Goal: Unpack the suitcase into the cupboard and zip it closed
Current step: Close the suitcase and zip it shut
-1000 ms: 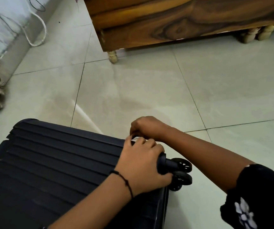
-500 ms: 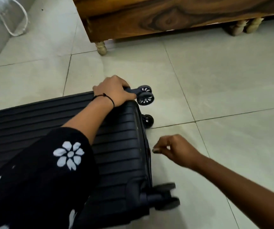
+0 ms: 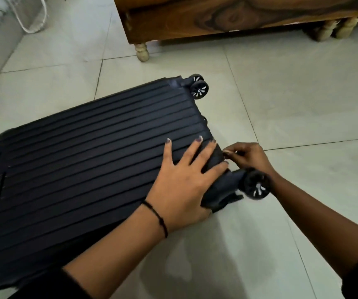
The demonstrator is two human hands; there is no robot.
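Note:
A dark ribbed hard-shell suitcase (image 3: pixel 83 160) lies flat and closed on the tiled floor, its wheels (image 3: pixel 199 88) pointing right. My left hand (image 3: pixel 184 180) presses flat on the lid near the lower right corner, fingers spread and straight. My right hand (image 3: pixel 247 157) is at the suitcase's wheel-end edge, between the wheels, with thumb and fingers pinching something small that looks like a zip pull (image 3: pixel 225 152). The zip itself is hidden on the side wall.
A wooden piece of furniture (image 3: pixel 227 16) on turned legs (image 3: pixel 141 50) stands at the back. A white cable (image 3: pixel 33 22) loops against the wall at the top left. Bare floor tiles (image 3: pixel 303 93) spread to the right of the suitcase.
My left hand left the far wheel corner and now presses the lid near the near corner. My right hand moved in to the suitcase edge and pinches there. The suitcase has turned a little.

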